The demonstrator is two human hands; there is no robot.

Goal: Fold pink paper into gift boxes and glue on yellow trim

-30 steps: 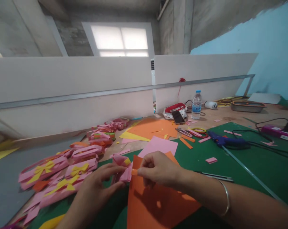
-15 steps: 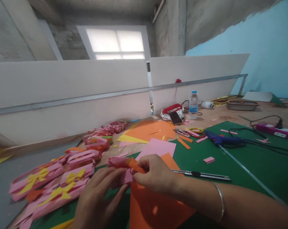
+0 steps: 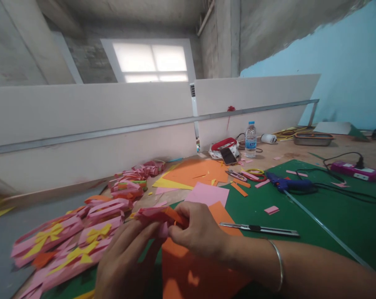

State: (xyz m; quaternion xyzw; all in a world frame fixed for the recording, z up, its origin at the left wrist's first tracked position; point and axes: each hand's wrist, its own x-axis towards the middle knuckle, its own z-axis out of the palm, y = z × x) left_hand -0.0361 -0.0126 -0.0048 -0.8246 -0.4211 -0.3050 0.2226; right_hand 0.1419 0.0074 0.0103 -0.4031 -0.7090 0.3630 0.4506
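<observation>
Pink paper piece (image 3: 151, 213) seems held between both hands (image 3: 124, 253) (image 3: 200, 230).

From the right hand (image 3: 198, 226), a low passage opens at 12 o'clock over a flat pink paper sheet (image 3: 209, 192), ending at upright white panels (image 3: 150, 101). At 3 o'clock a slim silver-and-black utility knife (image 3: 270, 230) lies crosswise; at 2 o'clock, a blue plastic glue gun (image 3: 292, 185) obstructs. Between them, green mat (image 3: 247, 214) leaves room. At 9 o'clock, the left hand (image 3: 128, 251) and crowded pink paper bags with yellow bows (image 3: 72, 236) block the way.
</observation>
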